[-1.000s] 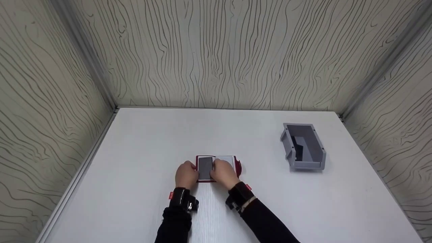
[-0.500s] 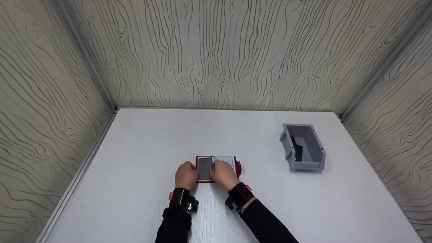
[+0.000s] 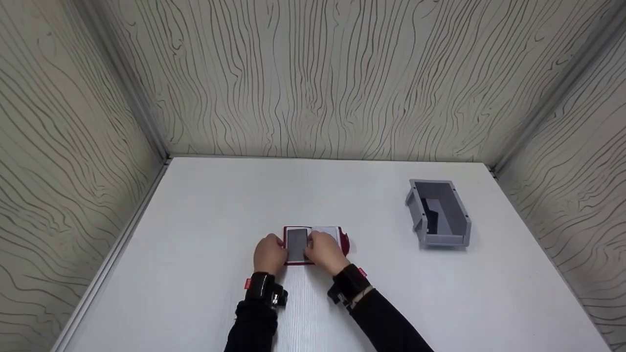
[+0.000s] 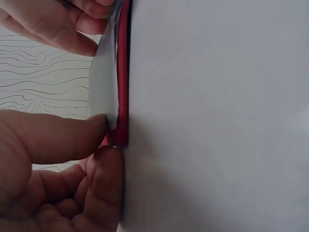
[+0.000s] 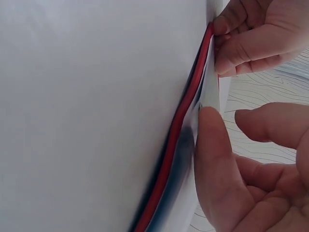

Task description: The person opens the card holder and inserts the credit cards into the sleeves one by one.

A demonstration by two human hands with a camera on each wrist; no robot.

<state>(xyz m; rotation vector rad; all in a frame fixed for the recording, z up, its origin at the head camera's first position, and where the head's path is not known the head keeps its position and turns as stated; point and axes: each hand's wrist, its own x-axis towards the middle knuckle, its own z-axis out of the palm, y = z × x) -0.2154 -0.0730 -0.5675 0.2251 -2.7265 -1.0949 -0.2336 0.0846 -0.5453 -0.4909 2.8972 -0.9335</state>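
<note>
A small red card holder (image 3: 299,264) lies unfolded on the white table, its pale pages facing up. On its left page lies a dark grey card (image 3: 297,244). My left hand (image 3: 271,253) pinches the holder's left edge, the thumb on top and a finger at the red rim, plain in the left wrist view. At the card's right side is my right hand (image 3: 324,250); in the right wrist view one extended finger (image 5: 212,150) touches the page while another fingertip stands apart from it. Part of the right page (image 3: 326,229) is hidden under that hand.
A grey plastic bin (image 3: 442,239) stands at the right rear of the white table (image 3: 225,195), with a black piece (image 3: 432,221) visible inside. Wood-patterned walls (image 3: 313,88) enclose the table at the back and on both sides.
Both hands stay at the card holder with hardly any visible motion. The grey card looks slightly straighter and a touch lower on the left page than before.
</note>
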